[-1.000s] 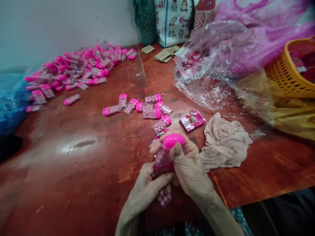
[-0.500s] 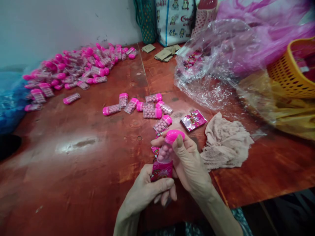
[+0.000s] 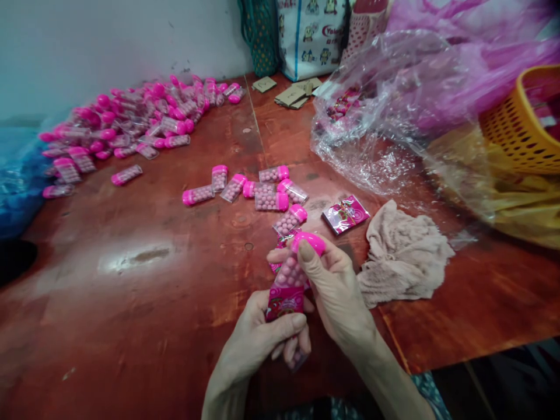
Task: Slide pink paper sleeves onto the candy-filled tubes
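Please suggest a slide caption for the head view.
Both hands, left hand and right hand, grip a pink-capped clear plastic candy tube above a red-brown wooden table.

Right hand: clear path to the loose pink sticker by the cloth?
Probably yes, once freed. The sticker lies flat on bare table, just beyond the right hand, with nothing on it; the cloth lies beside it, apart. But that hand now grips the capped tube together with the left hand.

A beige cloth (image 3: 405, 251) lies on the table (image 3: 131, 291). An orange basket (image 3: 520, 125) sits at right; printed bags (image 3: 308, 35) stand along the wall.
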`<state>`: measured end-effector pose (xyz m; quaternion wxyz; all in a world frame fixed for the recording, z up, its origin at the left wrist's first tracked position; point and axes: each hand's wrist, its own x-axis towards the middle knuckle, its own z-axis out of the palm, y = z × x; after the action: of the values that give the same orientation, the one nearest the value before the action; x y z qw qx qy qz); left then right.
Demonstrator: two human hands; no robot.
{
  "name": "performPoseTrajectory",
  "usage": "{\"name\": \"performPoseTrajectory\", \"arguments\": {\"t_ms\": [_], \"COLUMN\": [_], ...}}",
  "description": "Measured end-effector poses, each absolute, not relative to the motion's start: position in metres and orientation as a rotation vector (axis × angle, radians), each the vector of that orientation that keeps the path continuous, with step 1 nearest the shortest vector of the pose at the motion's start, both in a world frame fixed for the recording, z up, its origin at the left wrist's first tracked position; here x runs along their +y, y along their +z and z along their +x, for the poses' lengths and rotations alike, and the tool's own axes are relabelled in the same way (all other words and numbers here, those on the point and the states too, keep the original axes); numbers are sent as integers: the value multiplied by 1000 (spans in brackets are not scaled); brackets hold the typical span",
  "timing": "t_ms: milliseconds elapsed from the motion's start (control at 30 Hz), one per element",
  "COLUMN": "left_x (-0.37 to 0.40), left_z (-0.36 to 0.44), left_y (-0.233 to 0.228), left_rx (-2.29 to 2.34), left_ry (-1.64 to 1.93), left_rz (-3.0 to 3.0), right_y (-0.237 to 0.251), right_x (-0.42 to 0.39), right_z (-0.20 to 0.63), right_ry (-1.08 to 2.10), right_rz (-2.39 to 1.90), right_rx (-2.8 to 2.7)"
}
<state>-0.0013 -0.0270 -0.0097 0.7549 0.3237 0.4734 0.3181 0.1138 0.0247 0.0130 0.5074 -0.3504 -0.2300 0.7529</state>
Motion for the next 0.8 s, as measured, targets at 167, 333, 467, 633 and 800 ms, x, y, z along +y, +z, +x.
{"name": "performPoseTrajectory", "arguments": {"t_ms": [167, 333, 467, 633, 800], "left_x": [-24, -23, -24, -26, -27], "left_z": [0, -3, -3, 0, -2], "left_y": [-5, -5, -7, -10, -12], "left_rx": [999, 1008, 1004, 1004, 998], "left_ry": [700, 720, 734, 849, 899], "left_rz": [685, 659, 666, 610, 590], "right_y": [14, 16, 16, 19, 18], "right_x": [27, 26, 22, 18, 21], "right_z": [120, 120, 113, 111, 114], "right_ry": [1714, 1688, 1705, 1689, 1612], "right_rz": [-995, -1090, -1045, -1077, -1109], "right_rx": [-727, -837, -717, -729, -805]}}
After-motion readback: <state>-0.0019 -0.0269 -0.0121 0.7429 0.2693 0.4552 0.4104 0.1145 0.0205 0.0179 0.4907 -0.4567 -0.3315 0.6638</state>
